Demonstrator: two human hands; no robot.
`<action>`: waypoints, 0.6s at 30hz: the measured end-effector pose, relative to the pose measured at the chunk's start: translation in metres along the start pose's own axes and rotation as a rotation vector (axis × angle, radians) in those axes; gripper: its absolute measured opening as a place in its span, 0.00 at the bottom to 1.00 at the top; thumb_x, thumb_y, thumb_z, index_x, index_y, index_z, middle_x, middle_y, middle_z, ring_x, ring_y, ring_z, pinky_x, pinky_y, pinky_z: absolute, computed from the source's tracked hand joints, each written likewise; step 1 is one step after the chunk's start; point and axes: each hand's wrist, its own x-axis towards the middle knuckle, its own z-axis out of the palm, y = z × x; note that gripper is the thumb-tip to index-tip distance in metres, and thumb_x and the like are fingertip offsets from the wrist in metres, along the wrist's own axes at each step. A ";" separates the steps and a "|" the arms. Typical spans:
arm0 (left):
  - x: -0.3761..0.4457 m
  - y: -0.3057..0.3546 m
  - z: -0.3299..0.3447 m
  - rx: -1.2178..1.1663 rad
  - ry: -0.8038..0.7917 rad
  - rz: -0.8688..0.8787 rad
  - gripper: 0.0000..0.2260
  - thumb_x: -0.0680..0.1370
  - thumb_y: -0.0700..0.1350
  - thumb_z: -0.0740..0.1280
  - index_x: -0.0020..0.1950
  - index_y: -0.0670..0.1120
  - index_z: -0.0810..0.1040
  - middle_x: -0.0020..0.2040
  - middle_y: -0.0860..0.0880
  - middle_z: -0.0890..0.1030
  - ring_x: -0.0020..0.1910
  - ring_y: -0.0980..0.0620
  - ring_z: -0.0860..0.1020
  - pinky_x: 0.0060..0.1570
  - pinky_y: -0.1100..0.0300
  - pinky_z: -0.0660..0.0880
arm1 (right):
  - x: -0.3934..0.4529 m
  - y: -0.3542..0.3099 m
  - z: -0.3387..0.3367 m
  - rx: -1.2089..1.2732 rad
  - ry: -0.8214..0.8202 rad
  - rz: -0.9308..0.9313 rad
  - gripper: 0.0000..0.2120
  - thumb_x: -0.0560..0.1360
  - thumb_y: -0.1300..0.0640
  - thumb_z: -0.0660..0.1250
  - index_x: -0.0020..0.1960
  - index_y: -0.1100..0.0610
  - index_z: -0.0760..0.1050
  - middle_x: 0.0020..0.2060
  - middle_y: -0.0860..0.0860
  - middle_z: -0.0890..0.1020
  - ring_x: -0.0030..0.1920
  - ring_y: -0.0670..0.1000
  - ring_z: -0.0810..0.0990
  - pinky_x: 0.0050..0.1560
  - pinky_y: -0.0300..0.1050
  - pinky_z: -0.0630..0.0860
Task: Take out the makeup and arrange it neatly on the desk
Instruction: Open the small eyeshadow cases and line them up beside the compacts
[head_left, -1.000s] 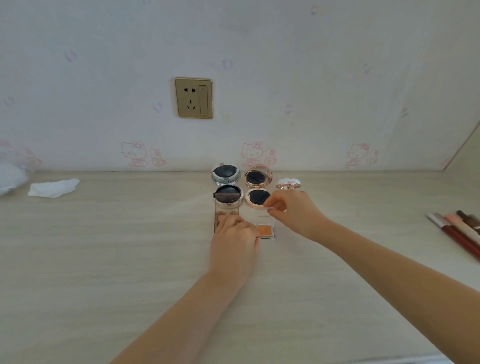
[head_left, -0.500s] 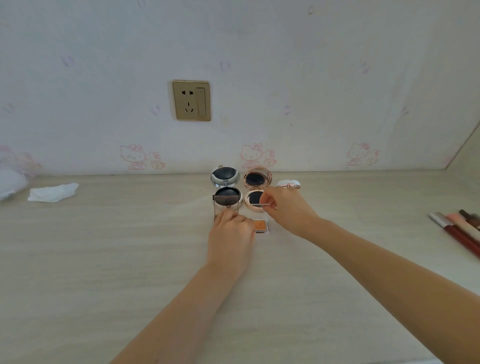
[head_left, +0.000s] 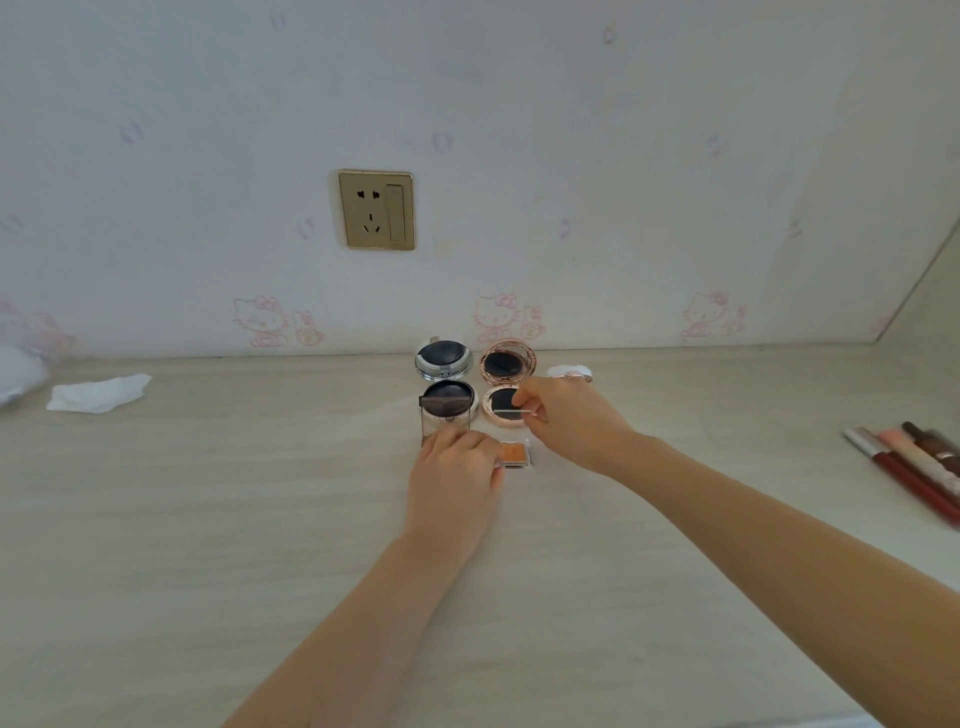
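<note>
risk: the thin clear lid (head_left: 513, 414) of the small blush pan (head_left: 514, 452), pinched at its upper edge by the right hand (head_left: 576, 421), is a hinged, brittle-looking piece; pushed back too far it could snap, or tip the light pan over. the lid's edge sits just in front of the rose-gold compact (head_left: 506, 384), so a slip could knock that open case out of line.

left hand (head_left: 451, 470): fingers curled down over the near end of the clear rectangular palette (head_left: 445, 418), its grip narrow, holding it against the tabletop (head_left: 208, 519); this palette has a brown flap lying against the silver compact (head_left: 445, 379), which it could nudge.

materials: compacts round, hinged open, glossy metal rims, dark inner discs. blush pan square, orange powder in clear plastic. white round case (head_left: 569, 372) behind the right hand, partly hidden. lip pencils (head_left: 914, 467) slim, smooth cylinders at the right edge, likely to roll. tabletop pale wood-grain laminate, smooth. crumpled tissue (head_left: 98, 393) far left.
</note>
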 end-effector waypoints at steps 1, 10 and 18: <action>0.000 0.000 -0.001 0.008 -0.001 -0.004 0.06 0.73 0.43 0.68 0.47 0.46 0.83 0.47 0.52 0.83 0.54 0.48 0.76 0.55 0.56 0.71 | -0.002 0.000 -0.002 -0.018 -0.005 -0.005 0.13 0.77 0.60 0.61 0.61 0.54 0.75 0.54 0.50 0.81 0.56 0.53 0.78 0.55 0.52 0.76; -0.004 0.026 -0.003 -0.001 -0.028 0.118 0.05 0.72 0.42 0.70 0.47 0.46 0.83 0.45 0.51 0.84 0.52 0.47 0.79 0.50 0.54 0.76 | -0.040 0.015 -0.029 -0.100 0.092 -0.036 0.12 0.78 0.56 0.59 0.60 0.52 0.74 0.54 0.50 0.79 0.52 0.55 0.78 0.49 0.51 0.77; -0.002 0.089 0.017 -0.054 -0.097 0.319 0.14 0.81 0.48 0.57 0.64 0.52 0.76 0.61 0.57 0.78 0.65 0.55 0.68 0.61 0.61 0.64 | -0.114 0.081 -0.054 -0.205 0.115 0.075 0.14 0.79 0.53 0.59 0.65 0.50 0.71 0.59 0.46 0.77 0.61 0.49 0.73 0.55 0.46 0.74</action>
